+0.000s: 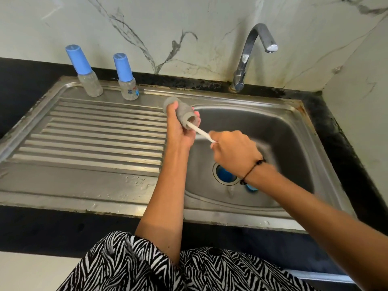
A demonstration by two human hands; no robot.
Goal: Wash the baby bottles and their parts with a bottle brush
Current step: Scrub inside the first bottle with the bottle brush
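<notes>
While the left hand (180, 127) curls its grip round a clear, uncapped baby bottle (184, 114), that bottle lies tilted over the seam between the ribbed drainboard (94, 139) and the basin, its round mouth turned toward the person. Its plastic looks cloudy, either soapy or wet; which cannot be told. A slim white bottle brush handle (201, 132) runs straight out of the mouth and into the right hand (235, 152), whose fingers are closed tightly about its end; the brush head is hidden inside the bottle. That hand is slightly blurred, and a dark beaded cord (252, 169) circles its wrist. Two more baby bottles stand upright at the drainboard's far edge, the left capped bottle (85, 70) nearer the far left corner and the right capped bottle (126, 77) just beside it, apart, each with a tall smooth blue cylindrical cap over a short frosted-looking body. Down in the stainless steel sink (273, 131), a blue piece (224, 175) sits in the round drain opening, and another blue part (251, 187) peeks out beneath the right wrist. A curved chrome tap (249, 53) rises at the far rim, against a veined marble-look wall (189, 22). Black stone table (27, 78) surrounds the sink.
</notes>
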